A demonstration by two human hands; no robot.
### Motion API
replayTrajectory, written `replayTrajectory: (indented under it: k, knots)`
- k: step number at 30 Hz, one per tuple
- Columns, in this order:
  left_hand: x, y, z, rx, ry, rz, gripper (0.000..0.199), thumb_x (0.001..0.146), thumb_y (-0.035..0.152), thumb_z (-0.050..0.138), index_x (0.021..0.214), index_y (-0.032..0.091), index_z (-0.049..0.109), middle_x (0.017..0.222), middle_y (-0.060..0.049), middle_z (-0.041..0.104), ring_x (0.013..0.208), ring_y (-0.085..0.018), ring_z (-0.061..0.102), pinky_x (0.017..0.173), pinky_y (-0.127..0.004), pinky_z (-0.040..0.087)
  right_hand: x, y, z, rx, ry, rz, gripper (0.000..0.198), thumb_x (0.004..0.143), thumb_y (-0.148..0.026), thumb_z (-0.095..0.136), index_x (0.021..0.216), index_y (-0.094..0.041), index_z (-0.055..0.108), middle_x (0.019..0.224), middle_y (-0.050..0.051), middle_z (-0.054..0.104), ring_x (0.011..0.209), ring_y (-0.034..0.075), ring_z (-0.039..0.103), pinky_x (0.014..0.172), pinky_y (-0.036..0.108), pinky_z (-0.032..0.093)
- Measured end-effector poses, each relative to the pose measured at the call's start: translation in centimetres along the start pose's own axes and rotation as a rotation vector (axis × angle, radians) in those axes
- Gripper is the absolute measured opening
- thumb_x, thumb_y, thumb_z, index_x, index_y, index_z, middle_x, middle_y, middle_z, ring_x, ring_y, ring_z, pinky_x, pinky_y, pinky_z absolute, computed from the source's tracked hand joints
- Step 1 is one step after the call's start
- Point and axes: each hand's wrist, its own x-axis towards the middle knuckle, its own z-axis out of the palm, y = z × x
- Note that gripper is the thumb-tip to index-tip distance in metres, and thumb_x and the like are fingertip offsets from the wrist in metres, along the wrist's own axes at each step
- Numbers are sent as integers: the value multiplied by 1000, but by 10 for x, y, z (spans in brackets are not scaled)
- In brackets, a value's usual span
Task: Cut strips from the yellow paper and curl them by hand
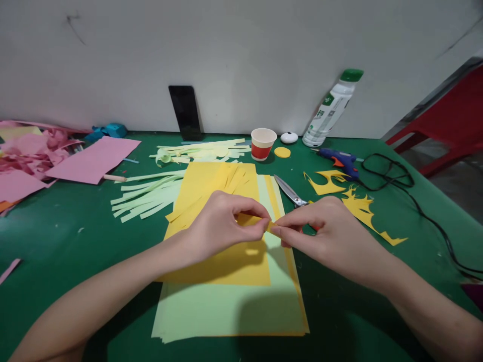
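Note:
A fringed strip of yellow paper is pinched between my two hands. My left hand grips it with thumb and fingertips, and its thin cut ends fan out behind that hand. My right hand pinches the strip's right end, close to the left fingertips. Both hands are above a yellow sheet, which lies on a stack of pale green and yellow paper. Scissors lie just beyond my right hand, their handles partly hidden by it.
Light green fringed strips lie at left, with pink paper beyond. At the back stand a phone, a paper cup and a bottle. A glue gun with a black cord and yellow scraps lie at right.

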Motion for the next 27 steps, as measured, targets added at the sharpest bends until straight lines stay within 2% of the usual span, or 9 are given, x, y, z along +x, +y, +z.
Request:
replayTrajectory:
  k: [5,9,15,19,27]
  knots:
    - [3,-1,-8,-46,-2,-131,8,69,12,57,67,11,65,61,-2,66,53,-10,59,48,-17,46,-2,3,-5,14,7,43,29,75,-20,49,47,-15,59,38,-5,41,37,3,29,39,22,20]
    - [4,0,-9,-61,-21,-142,8,69,12,57,68,10,64,62,-2,65,54,-10,59,50,-18,48,-1,4,-6,6,-13,63,30,75,-21,50,47,-15,59,36,-5,42,34,3,31,38,22,19]
    - [4,-3,-4,-36,-23,-16,7,70,12,58,72,13,65,71,0,68,63,-8,60,59,-16,49,0,3,-2,-21,-22,23,30,75,-21,50,47,-15,60,41,-4,47,41,4,32,41,22,21]
    - [-1,-1,1,7,-58,61,6,72,12,60,71,14,66,67,2,68,58,-6,58,55,-13,46,0,0,3,-25,-29,31,31,76,-19,50,47,-15,59,40,-5,43,42,5,31,43,23,22]
    - [-4,-5,5,193,50,206,11,69,6,57,69,14,64,61,3,65,53,-6,56,51,-13,43,1,-1,6,-76,30,61,30,76,-19,49,50,-15,65,41,-4,44,43,6,31,46,24,23]
